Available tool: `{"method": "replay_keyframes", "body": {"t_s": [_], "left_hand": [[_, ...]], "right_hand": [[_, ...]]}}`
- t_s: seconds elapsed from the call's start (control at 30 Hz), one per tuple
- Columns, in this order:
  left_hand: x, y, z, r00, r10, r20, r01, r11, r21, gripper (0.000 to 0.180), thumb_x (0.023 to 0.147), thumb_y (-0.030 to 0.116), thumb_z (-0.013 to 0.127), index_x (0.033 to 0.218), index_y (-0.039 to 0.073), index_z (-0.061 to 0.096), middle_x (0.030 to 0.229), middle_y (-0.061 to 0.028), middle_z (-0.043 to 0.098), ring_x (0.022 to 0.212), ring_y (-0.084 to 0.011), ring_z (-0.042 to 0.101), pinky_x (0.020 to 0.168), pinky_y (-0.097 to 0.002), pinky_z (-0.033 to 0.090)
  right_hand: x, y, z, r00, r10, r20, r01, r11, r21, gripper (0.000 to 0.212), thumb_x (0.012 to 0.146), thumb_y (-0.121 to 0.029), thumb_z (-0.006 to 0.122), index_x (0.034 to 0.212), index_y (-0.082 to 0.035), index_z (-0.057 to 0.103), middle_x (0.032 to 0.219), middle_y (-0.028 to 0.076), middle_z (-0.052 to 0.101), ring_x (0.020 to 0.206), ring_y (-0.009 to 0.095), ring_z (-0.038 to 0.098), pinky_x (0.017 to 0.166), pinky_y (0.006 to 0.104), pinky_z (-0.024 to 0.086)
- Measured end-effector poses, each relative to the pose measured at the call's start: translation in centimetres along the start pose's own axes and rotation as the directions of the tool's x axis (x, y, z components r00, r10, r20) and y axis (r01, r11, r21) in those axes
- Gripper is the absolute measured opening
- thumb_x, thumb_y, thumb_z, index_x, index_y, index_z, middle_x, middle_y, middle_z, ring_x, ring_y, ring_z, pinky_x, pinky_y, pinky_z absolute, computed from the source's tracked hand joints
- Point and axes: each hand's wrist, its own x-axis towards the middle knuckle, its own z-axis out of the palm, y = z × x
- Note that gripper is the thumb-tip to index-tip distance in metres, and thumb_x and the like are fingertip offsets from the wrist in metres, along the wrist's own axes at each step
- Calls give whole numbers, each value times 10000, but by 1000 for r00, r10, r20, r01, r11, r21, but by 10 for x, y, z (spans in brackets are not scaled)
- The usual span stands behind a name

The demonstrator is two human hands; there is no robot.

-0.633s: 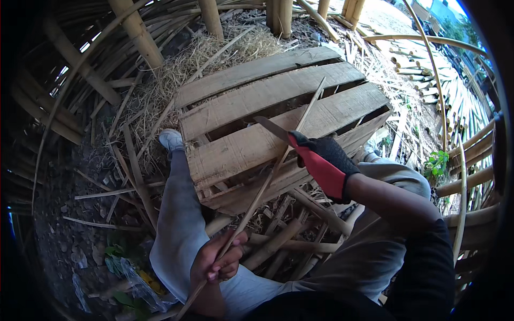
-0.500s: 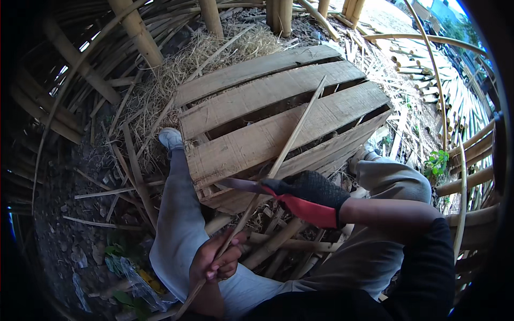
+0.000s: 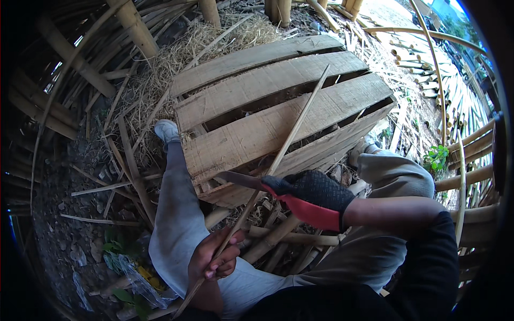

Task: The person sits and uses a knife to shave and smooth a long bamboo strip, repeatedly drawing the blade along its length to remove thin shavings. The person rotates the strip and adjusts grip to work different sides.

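A long, thin bamboo strip (image 3: 296,128) slants from my lap up across a slatted wooden crate (image 3: 235,150). Low down, my bare left hand (image 3: 216,255) is closed around the strip, above my left thigh. My right hand (image 3: 310,199), in a black and red glove, grips a knife whose handle is hidden in the fist. The knife's blade (image 3: 241,179) points left across the strip, near the crate's front edge. Where the blade crosses, the gloved fingers lie close against the strip; the exact contact is hidden.
Both legs straddle the crate. Dry shavings (image 3: 230,35) pile up behind it, and bamboo poles (image 3: 278,238) lie beneath its near side. Cut bamboo lengths (image 3: 423,67) are stacked at the far right. Clear plastic (image 3: 139,281) and leaves litter the ground at lower left.
The view has shifted slightly, moving the crate a little up in the picture. Both hands keep their grips, with the knife in nearly the same place along the strip.
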Motion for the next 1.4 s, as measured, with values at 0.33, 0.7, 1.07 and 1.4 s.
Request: {"method": "replay_keyframes", "body": {"t_s": [0.33,0.7,1.07,1.4], "left_hand": [[-4,-2,-1,995,37,88,-30,997,-77,328,1098,348,259,976,73,390,460,-32,450,249,-75,361,224,-195,233],[0,-1,3,992,7,125,12,989,-149,328,1098,347,253,986,68,387,462,-37,455,250,-81,377,224,-194,222],[-3,-3,-5,979,31,203,13,978,-210,313,1099,331,227,1007,67,368,477,-58,471,260,-92,398,226,-203,234],[8,1,4,960,-14,279,92,959,-268,276,1100,290,230,992,65,349,481,-71,464,276,-102,434,231,-198,241]], "right_hand": [[25,45,-27,727,682,72,-644,643,415,433,1057,-407,382,1134,-79,654,797,204,665,678,324,672,634,411,528],[-18,15,43,967,229,-107,-202,954,221,425,1027,-457,420,1180,-93,577,759,69,619,678,180,631,660,330,510],[13,15,-2,865,499,52,-477,785,395,377,1041,-408,429,1201,-122,616,877,159,681,810,273,686,730,389,540],[2,11,6,875,456,-166,-391,865,314,417,1036,-378,468,1023,-3,651,690,130,614,624,217,608,577,384,473]]}}
